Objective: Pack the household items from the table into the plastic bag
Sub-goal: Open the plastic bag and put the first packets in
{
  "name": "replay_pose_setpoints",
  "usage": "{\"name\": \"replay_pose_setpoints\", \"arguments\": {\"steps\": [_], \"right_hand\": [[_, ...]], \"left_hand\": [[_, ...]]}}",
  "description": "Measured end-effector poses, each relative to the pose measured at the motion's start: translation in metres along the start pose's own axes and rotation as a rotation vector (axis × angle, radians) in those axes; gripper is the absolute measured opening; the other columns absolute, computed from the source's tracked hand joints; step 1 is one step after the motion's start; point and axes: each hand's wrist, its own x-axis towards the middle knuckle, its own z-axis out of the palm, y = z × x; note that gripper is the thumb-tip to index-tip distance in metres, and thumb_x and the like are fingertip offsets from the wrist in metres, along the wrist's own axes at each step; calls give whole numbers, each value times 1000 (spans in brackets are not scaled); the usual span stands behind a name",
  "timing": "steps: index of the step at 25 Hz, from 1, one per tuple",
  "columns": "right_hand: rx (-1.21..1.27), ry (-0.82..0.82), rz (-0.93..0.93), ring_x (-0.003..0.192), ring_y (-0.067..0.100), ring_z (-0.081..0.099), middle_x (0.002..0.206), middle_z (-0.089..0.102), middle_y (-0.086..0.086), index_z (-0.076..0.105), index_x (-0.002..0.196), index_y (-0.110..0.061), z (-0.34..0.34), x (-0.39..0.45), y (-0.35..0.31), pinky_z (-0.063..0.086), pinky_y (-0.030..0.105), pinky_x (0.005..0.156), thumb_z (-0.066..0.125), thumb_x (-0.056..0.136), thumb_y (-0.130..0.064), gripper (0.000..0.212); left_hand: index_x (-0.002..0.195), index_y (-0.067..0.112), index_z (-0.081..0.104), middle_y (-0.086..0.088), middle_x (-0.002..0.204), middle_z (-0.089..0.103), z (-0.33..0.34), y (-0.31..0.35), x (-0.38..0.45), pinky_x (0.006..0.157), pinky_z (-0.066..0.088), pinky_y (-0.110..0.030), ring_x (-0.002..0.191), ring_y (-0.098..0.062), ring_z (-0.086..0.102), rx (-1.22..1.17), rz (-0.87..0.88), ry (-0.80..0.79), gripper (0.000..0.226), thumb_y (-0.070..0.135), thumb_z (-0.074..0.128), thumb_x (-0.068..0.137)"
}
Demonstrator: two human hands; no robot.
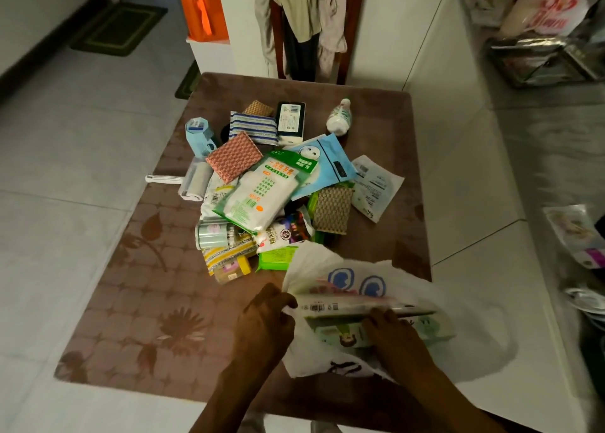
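A white plastic bag (330, 270) with blue print lies at the table's near right corner. My left hand (266, 321) pinches its left edge. My right hand (391, 334) grips a flat boxed item (357, 306) with a barcode that sits partly inside the bag's mouth. Further back, a pile of household items covers the middle of the brown table (137, 301): a green-and-white glove pack (262, 193), a pink sponge cloth (234, 156), a lint roller (193, 180), a white bottle (339, 116), a blue pouch (327, 161) and a woven scourer (332, 210).
A chair draped with clothes (307, 23) stands behind the table. White cabinets (458, 157) run along the right side. An orange bag (203, 13) sits at the back left. Tiled floor (65, 170) lies to the left.
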Motion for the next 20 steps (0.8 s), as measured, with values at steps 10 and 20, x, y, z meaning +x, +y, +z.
{"name": "replay_pose_setpoints", "arguments": {"steps": [10, 20], "right_hand": [[616, -4, -28, 102, 11, 62, 115, 66, -2, 64, 111, -24, -96, 20, -29, 52, 30, 89, 57, 90, -33, 24], [-36, 48, -104, 129, 37, 38, 138, 47, 7, 38, 137, -23, -111, 223, -106, 34, 52, 103, 53, 84, -17, 56]], "left_hand": [[68, 27, 59, 21, 84, 56, -26, -5, 14, 62, 43, -14, 75, 0, 50, -193, 27, 125, 41, -7, 43, 52], [114, 44, 59, 12, 112, 61, -17, -4, 4, 69, 49, -15, 93, -12, 64, -549, -84, -38, 89, -20, 34, 58]]}}
